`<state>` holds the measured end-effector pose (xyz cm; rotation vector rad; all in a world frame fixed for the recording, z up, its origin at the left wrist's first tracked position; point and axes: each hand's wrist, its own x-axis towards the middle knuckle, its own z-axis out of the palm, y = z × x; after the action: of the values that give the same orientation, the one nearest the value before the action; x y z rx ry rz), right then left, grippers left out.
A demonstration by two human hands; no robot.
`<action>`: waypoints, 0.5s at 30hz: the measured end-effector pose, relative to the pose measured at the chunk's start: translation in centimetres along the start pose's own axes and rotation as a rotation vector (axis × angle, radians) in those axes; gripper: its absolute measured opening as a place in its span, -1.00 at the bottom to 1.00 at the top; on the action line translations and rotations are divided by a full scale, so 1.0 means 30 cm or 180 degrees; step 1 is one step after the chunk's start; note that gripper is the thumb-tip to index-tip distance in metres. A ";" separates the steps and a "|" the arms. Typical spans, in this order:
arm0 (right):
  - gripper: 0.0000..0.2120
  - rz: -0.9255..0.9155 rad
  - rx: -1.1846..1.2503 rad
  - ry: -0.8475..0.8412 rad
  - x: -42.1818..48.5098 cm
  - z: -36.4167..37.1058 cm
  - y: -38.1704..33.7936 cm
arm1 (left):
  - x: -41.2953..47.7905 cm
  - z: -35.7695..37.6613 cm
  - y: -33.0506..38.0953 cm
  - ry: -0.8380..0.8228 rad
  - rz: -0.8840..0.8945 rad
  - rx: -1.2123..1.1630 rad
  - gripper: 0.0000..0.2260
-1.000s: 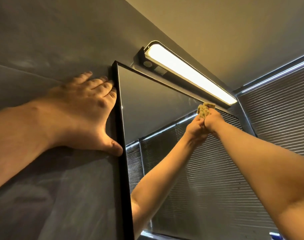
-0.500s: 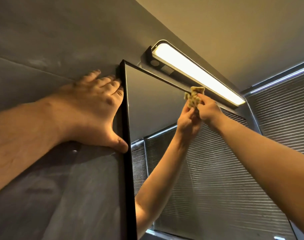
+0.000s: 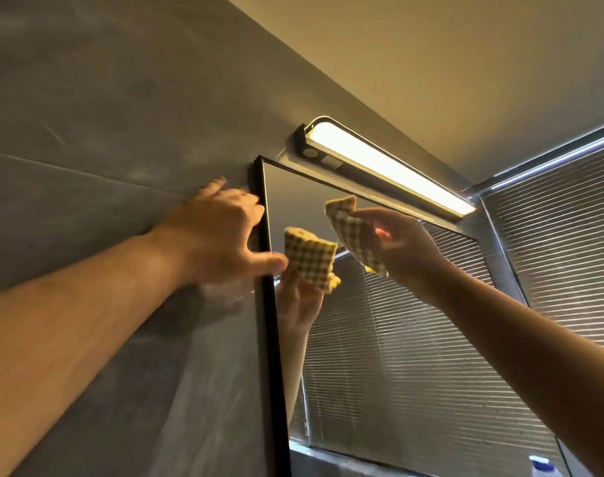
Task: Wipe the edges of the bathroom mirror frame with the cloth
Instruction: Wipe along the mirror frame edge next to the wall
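Change: one second back, the right hand (image 3: 402,246) pressed the cloth (image 3: 354,232) against the top edge of the frame (image 3: 267,304), just under the lamp (image 3: 386,166). The cloth has since come off that edge and travelled left and down. It now hangs in front of the glass, apart from the frame; whether it touches the glass cannot be told. The fingers and thumb pinch it at one side, and the rest of it hangs free. The left hand (image 3: 221,232) remains braced on the wall (image 3: 87,115) at the top left corner, fingers spread flat, thumb across the left edge; it holds nothing.

Meaning: wiping contact is broken. Judged from the direction of travel, the top edge pass is over and the left edge is the likely next target. The left hand then lies in the path.

Count:
- Hands: two, plus a reflection of the right one.
- Cloths: one, plus one reflection.
- Mirrors: one.
- Lamps: one.
- Frame edges in view: top and left.
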<state>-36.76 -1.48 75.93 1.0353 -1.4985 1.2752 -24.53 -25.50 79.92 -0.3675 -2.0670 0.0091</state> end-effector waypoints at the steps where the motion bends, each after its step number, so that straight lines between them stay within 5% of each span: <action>1: -0.81 0.0011 0.0133 -0.0082 -0.041 -0.017 -0.036 | -0.002 0.009 0.032 0.0151 0.0189 -0.0113 -0.11; 4: -0.81 -0.0171 -0.0099 -0.0273 -0.155 -0.057 -0.129 | -0.062 0.052 0.105 0.0577 0.0365 -0.0929 -0.49; 8: -0.72 -0.0517 -0.0458 -0.0260 -0.249 -0.056 -0.210 | -0.128 0.012 0.223 -0.0015 0.0323 -0.1778 -0.56; 11: -0.63 -0.0826 -0.0647 -0.0156 -0.279 -0.054 -0.256 | -0.132 -0.025 0.246 0.0003 0.0241 -0.2043 -0.92; 15: -0.63 -0.0430 -0.0015 -0.0096 -0.300 -0.051 -0.300 | -0.128 -0.042 0.253 0.0535 0.0210 -0.2241 -0.87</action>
<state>-25.62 -0.62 69.64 1.1376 -1.4281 1.1655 -19.76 -19.44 76.09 -0.8314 -1.8360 -0.6990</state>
